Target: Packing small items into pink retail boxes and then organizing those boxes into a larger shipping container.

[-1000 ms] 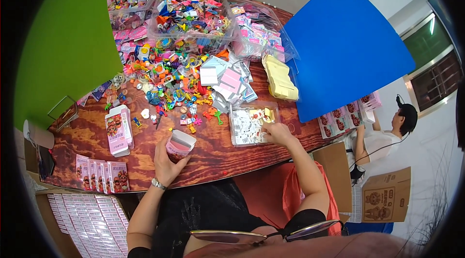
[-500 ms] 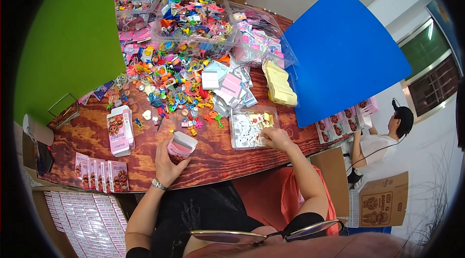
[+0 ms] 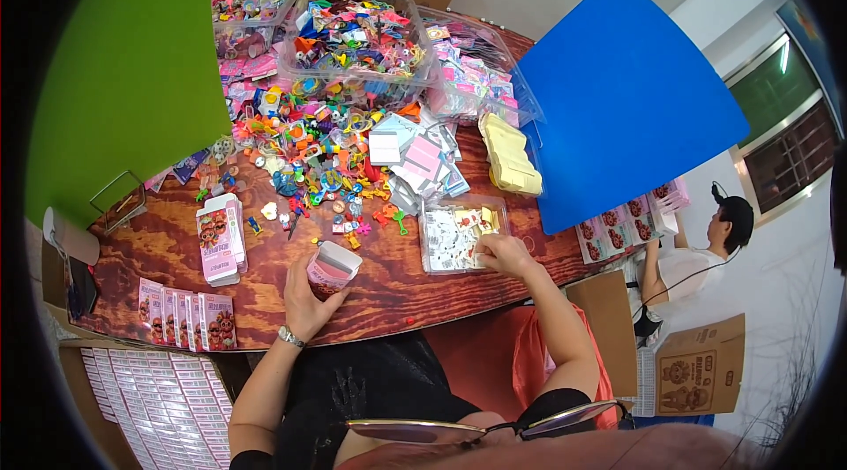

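An open pink carton [image 3: 334, 266] stands tilted in my left hand [image 3: 308, 300], its top flaps up and its mouth facing away from me. My fingers and thumb wrap its lower part. To the right, my right hand [image 3: 507, 255] reaches over the near right corner of a shallow clear plastic tray [image 3: 432, 265]. Small white printed pieces [image 3: 448, 240] and a few yellowish ones fill that tray. My right fingers are pinched together among the pieces; whatever they hold is hidden. Beyond the carton lies a heap of colourful small toys [image 3: 322, 152].
Flattened pink cartons [image 3: 220, 240] lie stacked at left, with a row of filled pink boxes [image 3: 212, 322] nearer me. Clear bins [image 3: 357, 73] of toys stand at the back. Green [image 3: 115, 73] and blue [image 3: 635, 99] panels flank the table. Another person [image 3: 706, 249] works at far right.
Almost nothing differs. My left hand still holds the carton in the same place, and my right hand stays at the tray with its fingers in the pieces.
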{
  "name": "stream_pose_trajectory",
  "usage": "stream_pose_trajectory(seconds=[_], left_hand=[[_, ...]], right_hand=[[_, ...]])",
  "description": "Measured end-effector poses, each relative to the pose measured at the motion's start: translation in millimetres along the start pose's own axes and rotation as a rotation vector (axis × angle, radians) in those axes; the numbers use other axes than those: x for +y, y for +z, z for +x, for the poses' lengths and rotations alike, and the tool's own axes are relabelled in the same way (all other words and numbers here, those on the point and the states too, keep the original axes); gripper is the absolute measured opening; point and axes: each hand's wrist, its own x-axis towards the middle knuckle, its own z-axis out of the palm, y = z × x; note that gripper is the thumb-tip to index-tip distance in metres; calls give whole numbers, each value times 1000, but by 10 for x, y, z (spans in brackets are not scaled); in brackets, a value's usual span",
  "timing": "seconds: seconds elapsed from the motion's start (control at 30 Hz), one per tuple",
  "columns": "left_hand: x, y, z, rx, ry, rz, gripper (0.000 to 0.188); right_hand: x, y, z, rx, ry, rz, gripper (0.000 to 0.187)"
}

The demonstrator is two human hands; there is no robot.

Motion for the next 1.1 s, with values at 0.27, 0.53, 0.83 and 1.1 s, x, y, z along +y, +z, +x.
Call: stream_pose_trajectory(seconds=[0.27, 0.53, 0.83, 1.1], left_hand=[[102, -91, 17, 54, -15, -14, 73], [200, 36, 79, 78, 39, 64, 76], [102, -62, 22, 159, 66, -15, 106], [115, -116, 32, 226, 150, -49, 98]], right_hand=[[-327, -435, 164, 85, -100, 129, 13], [-2248, -614, 451, 315, -276, 655, 12], [-2696, -365, 603, 603, -653, 312, 32], [-2660, 224, 546, 697, -561, 477, 35]])
